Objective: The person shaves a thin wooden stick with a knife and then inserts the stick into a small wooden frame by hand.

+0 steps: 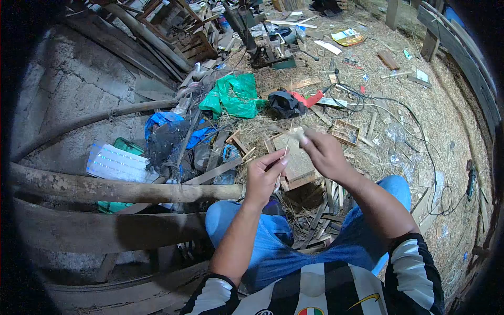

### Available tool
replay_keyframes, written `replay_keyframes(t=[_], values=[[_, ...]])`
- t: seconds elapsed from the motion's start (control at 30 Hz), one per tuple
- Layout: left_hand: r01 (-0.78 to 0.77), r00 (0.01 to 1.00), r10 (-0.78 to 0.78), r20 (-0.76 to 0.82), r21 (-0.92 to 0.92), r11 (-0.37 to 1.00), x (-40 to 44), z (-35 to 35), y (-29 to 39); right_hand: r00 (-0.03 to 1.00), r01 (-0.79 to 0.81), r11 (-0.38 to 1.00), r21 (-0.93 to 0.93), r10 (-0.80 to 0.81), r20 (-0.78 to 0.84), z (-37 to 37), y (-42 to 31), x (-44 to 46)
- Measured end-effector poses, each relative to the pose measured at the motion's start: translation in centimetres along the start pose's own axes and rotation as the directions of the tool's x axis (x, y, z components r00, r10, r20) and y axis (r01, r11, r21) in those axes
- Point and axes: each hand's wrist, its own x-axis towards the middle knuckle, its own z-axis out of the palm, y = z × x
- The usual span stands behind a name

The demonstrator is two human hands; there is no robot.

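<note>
My left hand (264, 172) is closed, thumb against fingers, on a thin pale strand (286, 151); part of it seems to hang below the fingers. My right hand (326, 155) is closed on a small whitish piece (298, 132), smeared by motion, so its kind cannot be made out. The two hands are close together but apart, over my spread knees. Beneath them stands a wooden box or block with a flat, pale top (300, 164).
A green plastic bag (233, 95), a black bag (286, 104) and a red object (308, 98) lie ahead. Left are a wooden pole (126, 189) and a white sheet (116, 164). A shallow wooden tray (346, 132) and a black cable (433, 173) lie right, among straw and wood scraps.
</note>
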Motion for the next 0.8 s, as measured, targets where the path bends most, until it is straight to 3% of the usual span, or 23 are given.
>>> replay_keyframes(t=[0.03, 0.07, 0.2, 0.4, 0.5, 0.63, 0.73, 0.8], values=[[0.01, 0.999, -0.01, -0.031, -0.029, 1.0, -0.2, 0.2, 0.4, 0.994, 0.081, 0.978, -0.194, -0.066, 0.084, -0.4, -0.7, -0.2], [0.019, 0.998, -0.022, -0.062, -0.059, 0.998, -0.3, 0.3, 0.6, 0.99, 0.086, 0.964, -0.25, -0.054, 0.131, -0.6, -1.4, -0.4], [-0.014, 0.999, 0.01, -0.048, -0.087, 0.996, -0.1, -0.1, 0.1, 0.967, 0.249, 0.901, -0.356, -0.21, 0.146, 0.0, -1.2, -0.8], [-0.099, 0.991, 0.091, -0.093, -0.076, 0.992, -0.1, 0.2, 0.1, 0.962, 0.261, 0.881, -0.393, -0.202, 0.186, -0.3, -1.5, -0.9], [-0.144, 0.986, 0.137, -0.1, -0.07, 0.987, -0.1, 0.1, 0.0, 0.965, 0.246, 0.882, -0.402, -0.183, 0.189, -0.2, -1.4, -1.0], [-0.039, 0.998, 0.031, -0.055, -0.152, 0.988, -0.3, -0.2, -0.2, 0.97, 0.227, 0.889, -0.398, -0.172, 0.169, -0.3, -1.1, -0.6], [-0.014, 0.999, 0.007, -0.04, -0.185, 0.983, -0.4, -0.1, -0.1, 0.985, 0.165, 0.897, -0.411, -0.127, 0.119, -0.6, -0.2, 0.1], [0.001, 1.0, -0.007, -0.029, -0.206, 0.979, -0.5, 0.0, -0.1, 0.999, 0.027, 0.889, -0.457, -0.009, 0.04, -1.2, 0.2, 0.8]])
